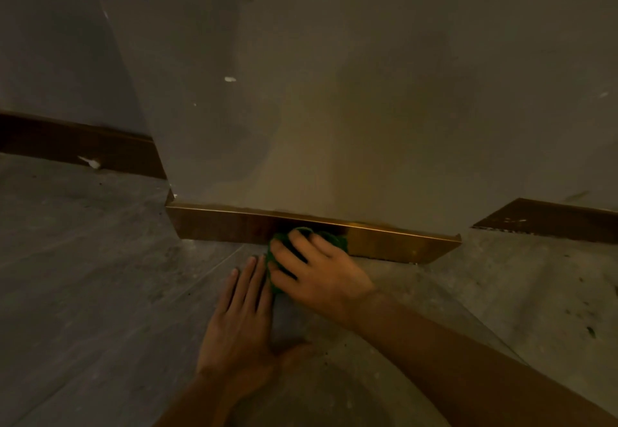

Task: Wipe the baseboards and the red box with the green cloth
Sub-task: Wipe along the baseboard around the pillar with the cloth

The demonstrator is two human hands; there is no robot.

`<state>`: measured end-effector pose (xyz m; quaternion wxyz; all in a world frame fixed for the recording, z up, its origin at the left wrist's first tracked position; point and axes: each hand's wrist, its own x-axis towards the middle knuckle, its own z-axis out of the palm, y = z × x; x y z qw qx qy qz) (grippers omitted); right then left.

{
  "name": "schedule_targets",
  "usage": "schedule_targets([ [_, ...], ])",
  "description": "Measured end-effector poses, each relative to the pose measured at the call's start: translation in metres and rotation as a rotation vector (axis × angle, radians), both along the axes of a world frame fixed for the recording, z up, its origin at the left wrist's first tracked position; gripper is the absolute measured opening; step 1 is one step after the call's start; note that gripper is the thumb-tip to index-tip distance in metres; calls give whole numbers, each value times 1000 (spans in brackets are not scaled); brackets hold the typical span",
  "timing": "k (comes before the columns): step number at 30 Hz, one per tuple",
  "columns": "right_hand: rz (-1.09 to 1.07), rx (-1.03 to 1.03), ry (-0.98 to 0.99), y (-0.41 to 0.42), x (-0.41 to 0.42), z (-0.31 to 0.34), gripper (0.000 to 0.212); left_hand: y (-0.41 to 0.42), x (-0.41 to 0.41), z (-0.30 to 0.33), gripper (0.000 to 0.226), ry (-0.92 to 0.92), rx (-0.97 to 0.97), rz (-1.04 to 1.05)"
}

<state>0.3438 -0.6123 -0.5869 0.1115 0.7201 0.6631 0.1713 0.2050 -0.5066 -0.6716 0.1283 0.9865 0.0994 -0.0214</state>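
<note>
Two bare forearms are entering from the bottom edge, both cut off by the frame. Left hand point(239, 319) is lying flat on the grey floor point(83, 259), palm down, fingers straight and together, gripping nothing; its fingertips are reaching just beside the lower edge of the green cloth point(334, 241). Right hand point(317, 269) is crossing in from the lower right and is pressing down on the cloth with fingers spread and curled over it, holding it bunched against the baseboard point(217, 226). Cloth is sitting at the foot of the baseboard's front face, near its middle, touching both the strip and the floor; most of it is hidden under the right hand, so only dark green patches are showing between and beyond the fingers. Baseboard is a glossy brown-gold strip running along the base of a projecting grey wall point(334, 92), ending in a corner at each side. Two darker baseboard sections are lying farther back, one at far left point(77, 149) and one at far right point(551, 221), the right one cut off by the frame. Lighting is dim and surface detail is hard to make out. White specks are showing on the wall and the left section.
</note>
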Motion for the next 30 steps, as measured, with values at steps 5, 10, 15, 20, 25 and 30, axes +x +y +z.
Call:
schedule_targets([
  [5, 73, -74, -136, 17, 12, -22, 34, 0, 1, -2, 123, -11, 18, -12],
  [10, 77, -115, -206, 15, 16, -27, 43, 1, 1, -5, 124, -34, 10, -21],
  [15, 70, -184, -229, 0, 23, -23, 47, 0, 1, -3, 127, -28, -7, -2],
  [20, 34, -228, -227, -21, 30, -18, 48, 0, 0, 2, 124, -9, -8, -1],
  [25, 8, -278, -243, -49, 40, -11, 52, -1, 0, 7, 125, -8, -17, 21],
  [30, -44, -354, -240, -89, 55, -2, 47, -1, 1, 8, 127, -2, -26, 21],
])
